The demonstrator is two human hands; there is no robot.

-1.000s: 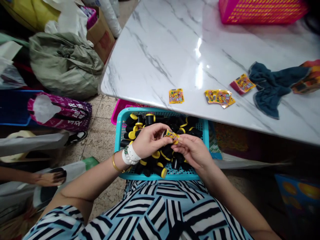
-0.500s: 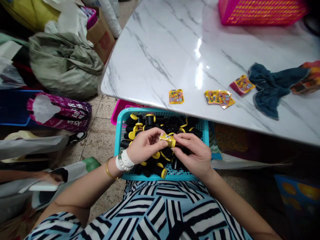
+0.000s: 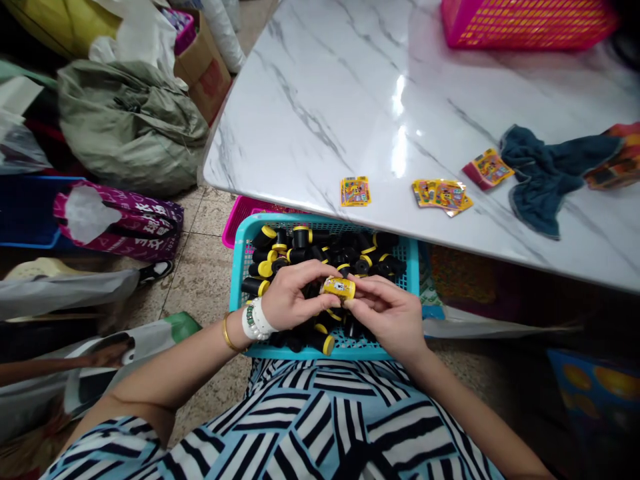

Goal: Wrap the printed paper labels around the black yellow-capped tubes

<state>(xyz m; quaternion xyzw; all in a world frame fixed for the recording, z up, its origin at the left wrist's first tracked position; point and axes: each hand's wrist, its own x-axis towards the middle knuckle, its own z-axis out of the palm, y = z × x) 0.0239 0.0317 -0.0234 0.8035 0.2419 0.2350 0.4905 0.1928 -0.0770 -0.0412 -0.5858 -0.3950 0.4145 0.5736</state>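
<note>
Between my two hands lies a small cylinder wrapped in a shiny yellow printed label (image 3: 339, 287), held nearly level. The thumb and fingers of my left hand (image 3: 299, 293) grip its left end. My right hand (image 3: 387, 310) pinches the right end with thumb and forefinger. Both hands are over a turquoise plastic basket (image 3: 414, 267) that holds many black cylinders with yellow caps (image 3: 263, 269). What is under the label is hidden.
On the marble-patterned table (image 3: 310, 80) are label stacks (image 3: 355, 191), a fanned pile of labels (image 3: 443, 195), another stack (image 3: 489, 168), a blue cloth (image 3: 543, 167) and a pink basket (image 3: 530, 27). Another person's hand (image 3: 113, 353) shows at the left. A purple bag (image 3: 135, 223) stands on the floor.
The labelled cylinder has turned in my fingers, so a white figure on its label now faces up. Both hands have shifted slightly. At the left, the other person's hand no longer shows the white object.
</note>
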